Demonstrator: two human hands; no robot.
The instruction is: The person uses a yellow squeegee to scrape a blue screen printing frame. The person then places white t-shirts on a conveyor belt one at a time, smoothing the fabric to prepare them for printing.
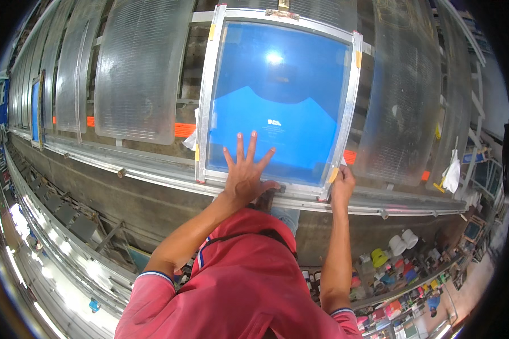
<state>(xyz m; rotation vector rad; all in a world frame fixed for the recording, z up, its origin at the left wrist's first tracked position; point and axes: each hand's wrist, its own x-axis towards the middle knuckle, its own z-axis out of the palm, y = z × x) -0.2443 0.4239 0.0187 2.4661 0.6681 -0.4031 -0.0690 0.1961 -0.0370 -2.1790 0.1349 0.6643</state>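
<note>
You look to be on the steadying step: the pale metal frame (209, 101) lies over a bright blue piece of fabric (291, 138), which sits below the clear mesh with its curved neckline away from you and a small white print (274, 122) near its middle. Your left hand (246, 175) is spread wide over the near edge, fingers fanned above the mesh; I cannot tell how hard it presses. Your right hand (343, 182) is curled at the near right corner, by the yellow tape (333, 175) — whether that grip really pinches the frame is hidden.

The next move, I judge, calls for an even hold at both places, so the frame does not twist against the fabric.

Mind the edges. A metal rail (158, 174) runs along the near side, and your red shirt (249, 260) comes close below it, so there is little room toward you. Ribbed panels (136, 73) flank the frame left and right with narrow gaps, and a bracket (283, 12) sits at the far edge — upward looks the freest way.
</note>
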